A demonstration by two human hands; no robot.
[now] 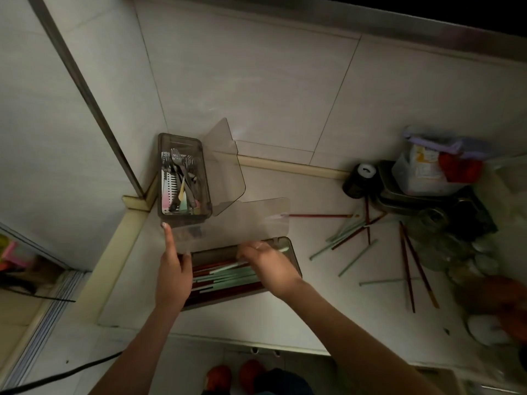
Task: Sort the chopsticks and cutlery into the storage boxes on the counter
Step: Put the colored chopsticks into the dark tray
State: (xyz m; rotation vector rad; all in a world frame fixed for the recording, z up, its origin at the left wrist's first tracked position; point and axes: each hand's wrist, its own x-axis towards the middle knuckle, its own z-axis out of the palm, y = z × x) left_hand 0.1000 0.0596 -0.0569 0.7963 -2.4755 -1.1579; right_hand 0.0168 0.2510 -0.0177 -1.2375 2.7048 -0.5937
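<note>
A dim kitchen counter is seen from above, with two bare forearms reaching up from the bottom edge of the frame. In the lower centre a long smoky storage box is lying on the counter, holding red and pale green chopsticks side by side; much of its near part is covered by the hands. Its clear lid is raised behind it, and things seen through it are blurred. The left hand is placed at the box's left end, with the forefinger stretched straight up along the lid's left edge; whether the other fingers are gripping anything cannot be told. The right hand is curled over the box's right part, and a pale green chopstick is seen poking out past the fingers, seemingly pinched, though the hold itself is hidden. Left of centre, in the corner by the wall, a second smoky box is filled with forks and other cutlery, its lid swung open to the right. Loose red and green chopsticks are scattered across the right of the counter. At the far right, dark trays, a bag and dishes are piled in shadow and hard to make out; some are cut off by the frame edge.
</note>
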